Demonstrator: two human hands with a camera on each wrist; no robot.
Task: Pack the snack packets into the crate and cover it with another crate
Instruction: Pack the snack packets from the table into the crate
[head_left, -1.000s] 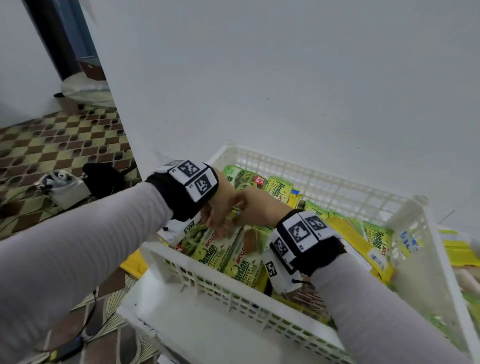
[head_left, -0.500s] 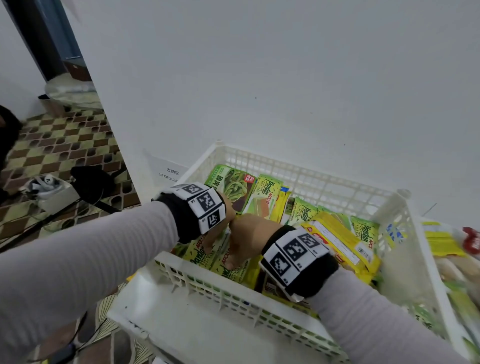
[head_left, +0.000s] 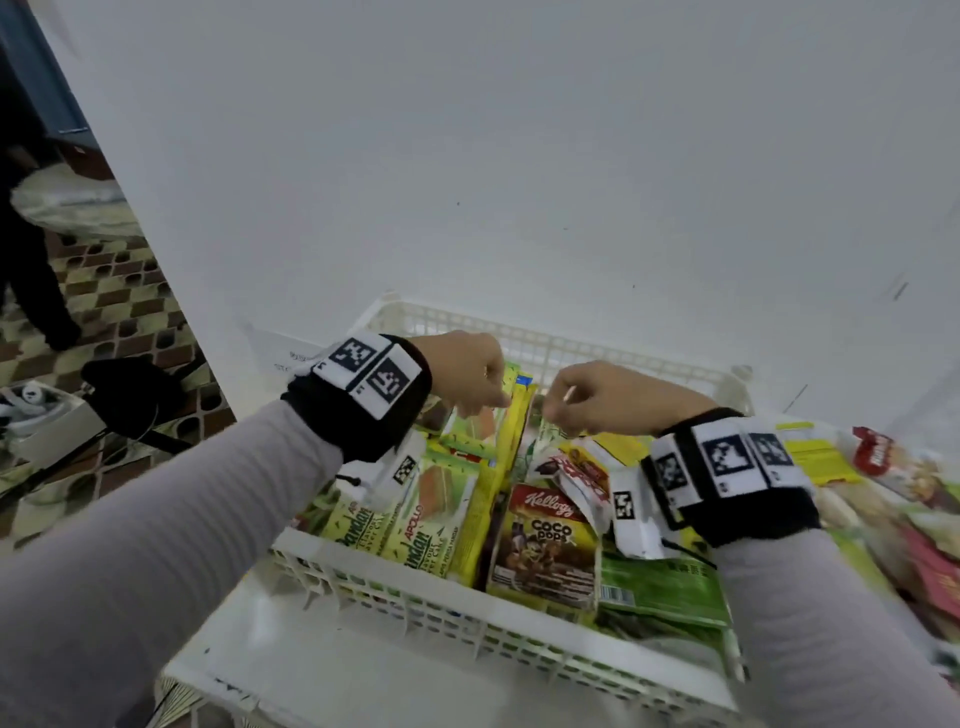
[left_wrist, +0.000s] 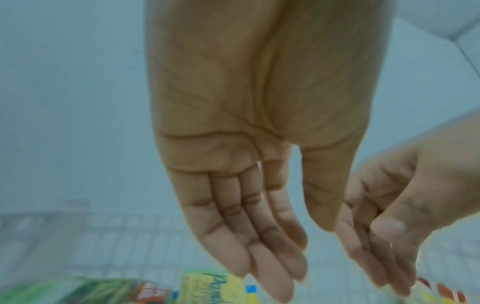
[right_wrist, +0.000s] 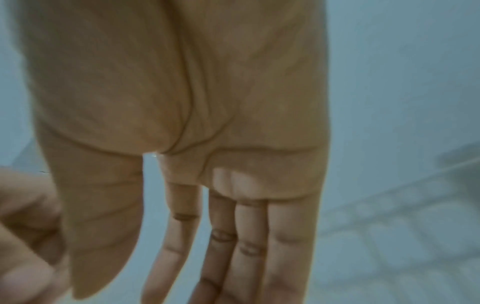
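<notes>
A white lattice crate (head_left: 550, 353) stands on a white surface against the wall, holding several snack packets. Among them are green pandan cake packets (head_left: 415, 519), a Coco Pops packet (head_left: 545, 545), an upright yellow packet (head_left: 493, 493) and a flat green packet (head_left: 660, 587). My left hand (head_left: 483, 400) and right hand (head_left: 558, 415) hover side by side above the packets near the crate's far wall, a small gap between them. The wrist views show the left hand (left_wrist: 259, 257) and the right hand (right_wrist: 233, 246) with fingers straight and relaxed, holding nothing.
More loose packets (head_left: 893, 493) lie outside the crate to its right. A white wall rises directly behind. The white tabletop (head_left: 363, 675) shows in front of the crate. On the patterned floor at left are a black object (head_left: 124, 395) and a person's legs (head_left: 31, 291).
Both hands were down together on the pandan packets at the crate's left. They have lifted, moved toward the far wall and drawn apart, empty.
</notes>
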